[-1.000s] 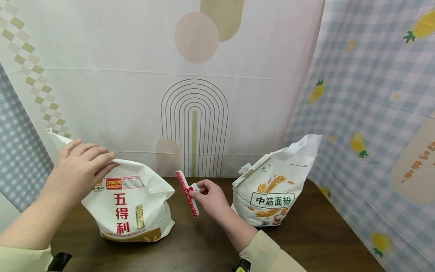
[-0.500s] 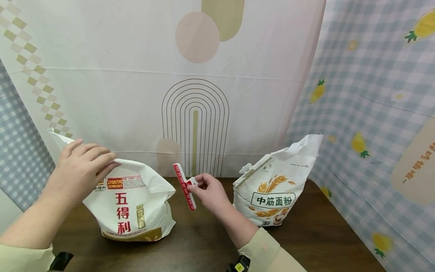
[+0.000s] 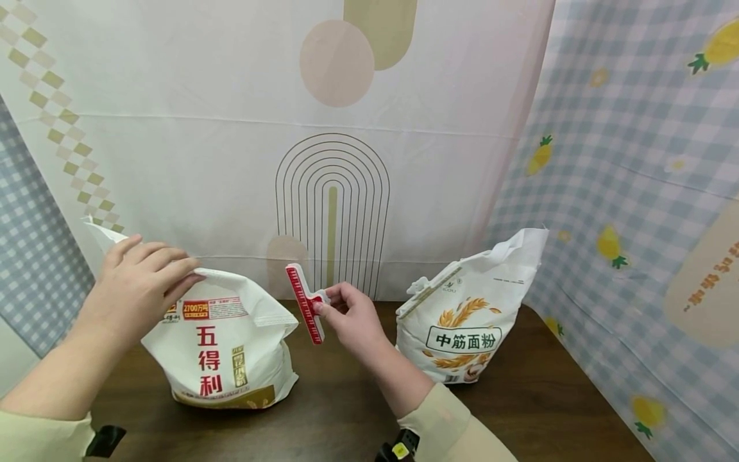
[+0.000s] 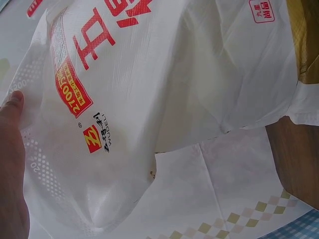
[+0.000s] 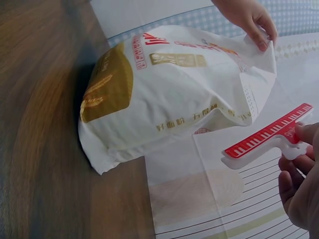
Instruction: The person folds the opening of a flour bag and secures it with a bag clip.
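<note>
My left hand grips the top edge of a white flour bag with red lettering, which stands on the table at the left. In the left wrist view the thumb lies against the front of the bag's top, while the other fingers are hidden. My right hand pinches a red and white bag clip by its handle, just right of that bag and above the table. The right wrist view shows the long ruled bar of the clip pointing toward the bag's top, apart from it.
A second white flour bag with green lettering and wheat ears stands to the right on the brown wooden table. Behind hangs a patterned white cloth, with a checked pineapple curtain on the right side.
My right hand has lifted the bag clip and carried it slightly left, closer to the bag's upper right side. The left hand keeps its hold and has hardly moved.
</note>
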Demonstrator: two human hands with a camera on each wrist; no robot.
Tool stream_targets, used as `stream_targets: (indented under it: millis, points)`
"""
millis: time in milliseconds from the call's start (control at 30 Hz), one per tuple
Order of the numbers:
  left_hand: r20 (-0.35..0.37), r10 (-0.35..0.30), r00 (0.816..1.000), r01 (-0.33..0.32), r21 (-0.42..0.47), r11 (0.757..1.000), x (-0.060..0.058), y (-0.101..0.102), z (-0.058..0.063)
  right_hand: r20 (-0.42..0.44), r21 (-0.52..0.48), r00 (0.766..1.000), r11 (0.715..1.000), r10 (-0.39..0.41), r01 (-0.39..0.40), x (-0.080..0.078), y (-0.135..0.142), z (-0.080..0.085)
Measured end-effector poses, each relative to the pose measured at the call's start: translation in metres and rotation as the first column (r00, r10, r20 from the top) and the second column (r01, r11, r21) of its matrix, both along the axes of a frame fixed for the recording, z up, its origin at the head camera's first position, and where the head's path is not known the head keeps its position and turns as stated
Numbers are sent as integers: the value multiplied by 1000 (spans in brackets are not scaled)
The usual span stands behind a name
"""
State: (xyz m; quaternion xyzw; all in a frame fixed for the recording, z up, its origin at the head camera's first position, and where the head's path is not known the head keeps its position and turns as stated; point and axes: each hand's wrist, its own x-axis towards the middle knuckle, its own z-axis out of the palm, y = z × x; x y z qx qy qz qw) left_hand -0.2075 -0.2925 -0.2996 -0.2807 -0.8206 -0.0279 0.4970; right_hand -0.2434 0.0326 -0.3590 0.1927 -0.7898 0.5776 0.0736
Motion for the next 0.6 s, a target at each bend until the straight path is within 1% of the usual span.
stream_targets:
  millis: [100,167,233,333,433,600]
  points:
    - [-7,-5,1000,5,4,1000,0,0,0,-14,-74,1000,997,-9,8,0,-3,3]
    - [-11,-6,1000,6,5,1000,-1,0,0,-24,-139,1000,990,-9,5,0,-5,5]
    - [-10,-5,1000,5,4,1000,0,1,0,-30,-215,1000,977,-7,1,-1,-7,7]
    - [-12,-7,1000,7,3,1000,0,2,0,-39,-299,999,954,-15,3,-2,-9,11]
    - [-13,-11,1000,11,1,1000,0,2,1,-37,-350,999,936,-33,18,2,-12,18]
    - [-9,-9,1000,9,-2,1000,0,1,1,-21,-402,999,915,-40,28,1,-18,22]
